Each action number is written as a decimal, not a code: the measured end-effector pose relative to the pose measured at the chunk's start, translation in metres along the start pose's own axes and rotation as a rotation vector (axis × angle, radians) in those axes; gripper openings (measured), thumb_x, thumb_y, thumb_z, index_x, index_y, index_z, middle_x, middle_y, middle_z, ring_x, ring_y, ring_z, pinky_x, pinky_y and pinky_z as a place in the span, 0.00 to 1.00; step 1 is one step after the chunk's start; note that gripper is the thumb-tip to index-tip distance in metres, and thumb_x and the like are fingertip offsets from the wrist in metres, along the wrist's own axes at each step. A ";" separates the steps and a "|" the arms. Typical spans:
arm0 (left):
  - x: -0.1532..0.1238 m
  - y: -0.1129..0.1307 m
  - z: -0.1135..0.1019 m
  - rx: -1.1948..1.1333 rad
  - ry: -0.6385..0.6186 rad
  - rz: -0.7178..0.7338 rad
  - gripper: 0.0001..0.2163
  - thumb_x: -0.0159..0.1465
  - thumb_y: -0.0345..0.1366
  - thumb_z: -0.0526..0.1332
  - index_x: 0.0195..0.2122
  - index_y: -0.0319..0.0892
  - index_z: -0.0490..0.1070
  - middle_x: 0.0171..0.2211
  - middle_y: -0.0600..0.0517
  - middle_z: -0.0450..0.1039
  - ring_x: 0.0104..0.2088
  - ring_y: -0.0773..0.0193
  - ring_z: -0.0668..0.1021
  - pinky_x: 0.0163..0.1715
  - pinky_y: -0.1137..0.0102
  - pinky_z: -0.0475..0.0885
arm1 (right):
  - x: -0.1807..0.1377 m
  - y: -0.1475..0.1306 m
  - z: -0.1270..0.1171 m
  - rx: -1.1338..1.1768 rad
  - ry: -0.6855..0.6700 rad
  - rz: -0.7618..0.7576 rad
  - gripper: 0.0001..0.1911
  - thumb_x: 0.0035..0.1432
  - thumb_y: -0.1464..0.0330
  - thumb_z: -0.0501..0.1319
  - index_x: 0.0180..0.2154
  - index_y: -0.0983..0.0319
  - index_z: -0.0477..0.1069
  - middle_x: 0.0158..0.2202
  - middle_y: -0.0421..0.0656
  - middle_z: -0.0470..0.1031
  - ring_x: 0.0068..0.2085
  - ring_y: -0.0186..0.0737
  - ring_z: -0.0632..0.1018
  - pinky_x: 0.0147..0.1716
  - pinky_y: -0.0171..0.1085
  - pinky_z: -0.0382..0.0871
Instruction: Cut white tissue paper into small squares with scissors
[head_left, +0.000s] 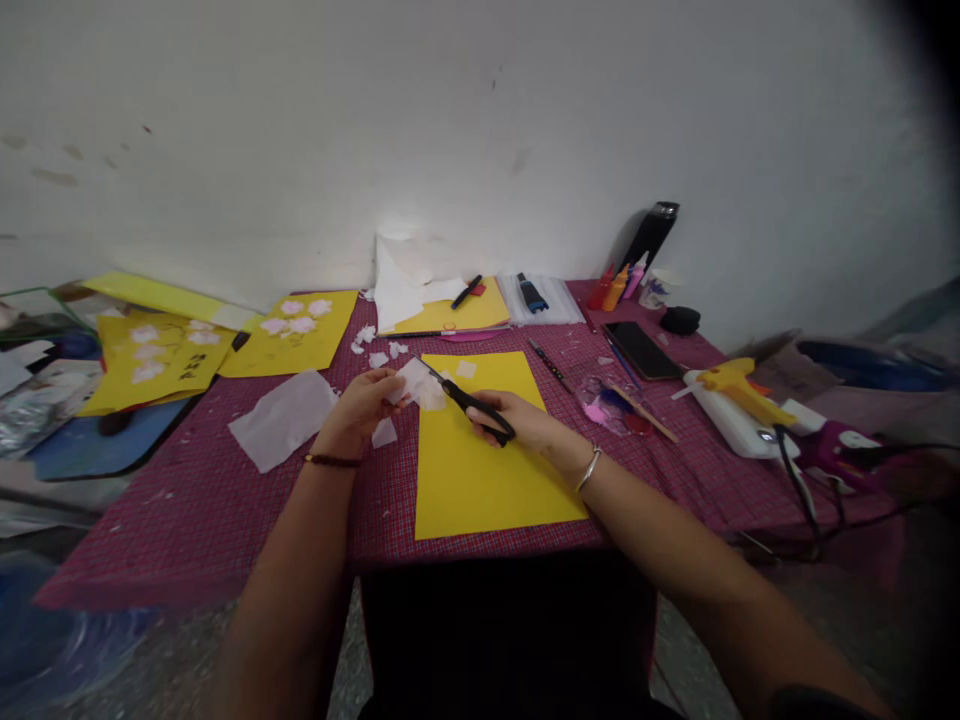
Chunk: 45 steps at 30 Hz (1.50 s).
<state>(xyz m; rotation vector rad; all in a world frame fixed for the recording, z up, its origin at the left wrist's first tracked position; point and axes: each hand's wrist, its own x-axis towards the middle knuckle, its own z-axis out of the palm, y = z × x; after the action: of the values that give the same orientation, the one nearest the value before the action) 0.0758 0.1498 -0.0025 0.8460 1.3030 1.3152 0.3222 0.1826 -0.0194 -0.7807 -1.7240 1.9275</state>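
Between the fingers of my left hand is a small piece of thin white paper. My right hand grips black-handled scissors, their blades pointing left against that piece. Both hands are above the upper left part of a yellow sheet. A small pale paper square lies near the sheet's top edge. Another cut square lies on the cloth just under my left hand. To the left rests a larger sheet of white tissue paper. Whether the blades are cutting the paper I cannot tell.
Yellow sheets with pink paper blossoms lie at the left. White scraps are scattered behind my left hand. On the right are a brush pen, a paint palette, a phone, a yellow glue gun and paint bottles.
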 end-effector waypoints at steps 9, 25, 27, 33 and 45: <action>0.002 0.003 -0.001 -0.196 0.146 0.140 0.13 0.45 0.35 0.72 0.26 0.41 0.69 0.22 0.59 0.71 0.22 0.73 0.72 0.20 0.78 0.68 | -0.007 -0.008 -0.001 0.009 -0.066 -0.059 0.28 0.49 0.47 0.67 0.38 0.63 0.65 0.27 0.36 0.65 0.24 0.27 0.65 0.22 0.31 0.56; 0.006 -0.007 0.011 -0.055 0.073 0.103 0.11 0.43 0.35 0.71 0.20 0.38 0.70 0.18 0.56 0.67 0.19 0.73 0.68 0.18 0.77 0.62 | -0.005 -0.009 0.001 -0.048 -0.108 0.029 0.30 0.49 0.52 0.69 0.46 0.65 0.67 0.25 0.35 0.65 0.23 0.27 0.64 0.20 0.29 0.58; 0.006 -0.007 0.013 -0.044 0.071 0.102 0.11 0.43 0.35 0.71 0.19 0.39 0.69 0.17 0.57 0.66 0.18 0.73 0.67 0.18 0.76 0.62 | -0.004 -0.008 0.001 -0.068 -0.097 0.026 0.31 0.49 0.52 0.69 0.47 0.65 0.67 0.25 0.35 0.65 0.23 0.27 0.65 0.20 0.29 0.59; 0.005 -0.009 0.013 -0.004 0.071 0.099 0.11 0.43 0.35 0.70 0.18 0.39 0.67 0.16 0.56 0.65 0.18 0.72 0.67 0.18 0.76 0.60 | -0.003 -0.006 0.002 -0.151 -0.060 0.020 0.28 0.52 0.54 0.67 0.47 0.65 0.69 0.25 0.35 0.66 0.22 0.27 0.65 0.19 0.28 0.58; 0.005 -0.008 0.015 0.050 0.082 0.107 0.11 0.44 0.35 0.69 0.17 0.39 0.67 0.15 0.56 0.65 0.17 0.72 0.65 0.17 0.75 0.59 | -0.001 -0.002 0.003 -0.216 -0.019 0.004 0.24 0.52 0.58 0.67 0.47 0.65 0.70 0.23 0.33 0.64 0.20 0.27 0.64 0.17 0.30 0.60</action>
<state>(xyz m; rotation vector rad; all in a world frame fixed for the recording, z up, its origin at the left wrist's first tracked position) 0.0906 0.1571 -0.0094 0.9150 1.3758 1.4190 0.3213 0.1800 -0.0167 -0.8441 -1.9663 1.7753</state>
